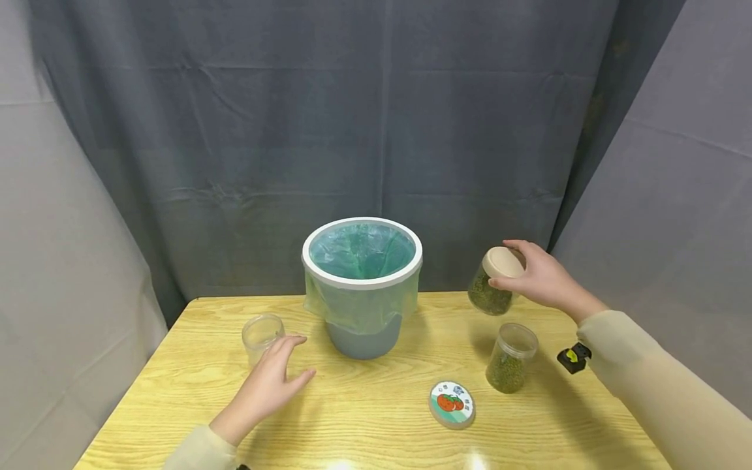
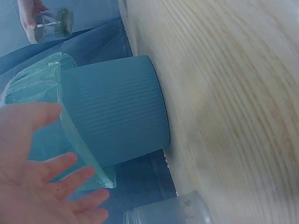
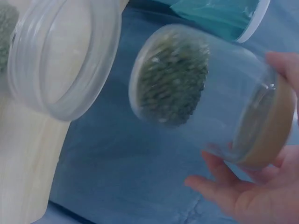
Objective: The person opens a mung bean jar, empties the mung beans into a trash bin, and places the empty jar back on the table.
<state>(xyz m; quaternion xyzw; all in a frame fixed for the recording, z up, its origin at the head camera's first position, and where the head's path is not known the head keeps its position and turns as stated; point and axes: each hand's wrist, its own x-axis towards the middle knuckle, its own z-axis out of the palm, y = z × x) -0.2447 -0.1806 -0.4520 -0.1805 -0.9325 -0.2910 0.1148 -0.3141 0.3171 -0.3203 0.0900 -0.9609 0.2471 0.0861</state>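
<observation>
My right hand [image 1: 537, 277] grips a clear jar of green beans [image 1: 492, 287] by its tan lid [image 1: 502, 263], tilted in the air above the table's right side. In the right wrist view the held jar [image 3: 201, 98] shows its beans at the bottom end, fingers [image 3: 219, 184] curled under the lid. Below it stands an open jar with green beans [image 1: 510, 360]. My left hand [image 1: 276, 378] lies open, fingers spread, touching the table beside an empty clear jar [image 1: 261, 335]. A grey bin with a green liner [image 1: 362, 287] stands in the middle.
A round lid with a tomato picture [image 1: 452, 404] lies flat on the wooden table [image 1: 376, 424] near the front. A small black and yellow item [image 1: 574, 358] sits by the right edge. Grey curtains hang behind and at both sides.
</observation>
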